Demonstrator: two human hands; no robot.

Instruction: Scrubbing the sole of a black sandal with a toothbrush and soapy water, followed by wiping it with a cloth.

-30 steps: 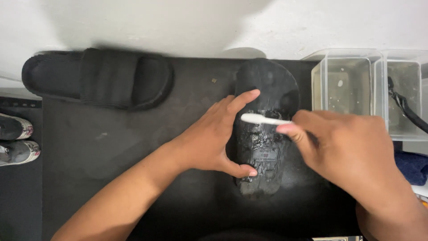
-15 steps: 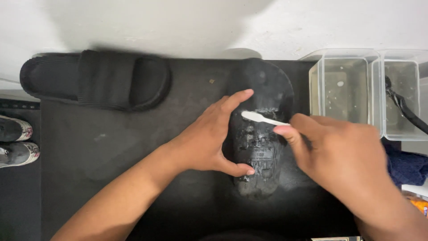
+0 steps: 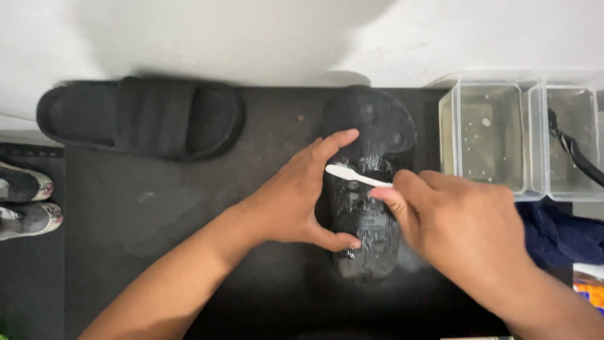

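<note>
A black slipper lies sole-up and wet on the dark mat, in the middle of the view. My left hand grips its left edge, thumb low and forefinger high. My right hand holds a white toothbrush whose head rests on the sole near my left forefinger. A second black slipper lies strap-up at the mat's far left.
Two clear plastic tubs stand at the right edge; the farther one holds a black tool. A dark blue cloth lies below them. A pair of shoes sits at the left edge. A white wall runs behind.
The toothbrush head and my right hand have slid leftward across the sole, toward my left hand. My left hand keeps its grip on the slipper.
</note>
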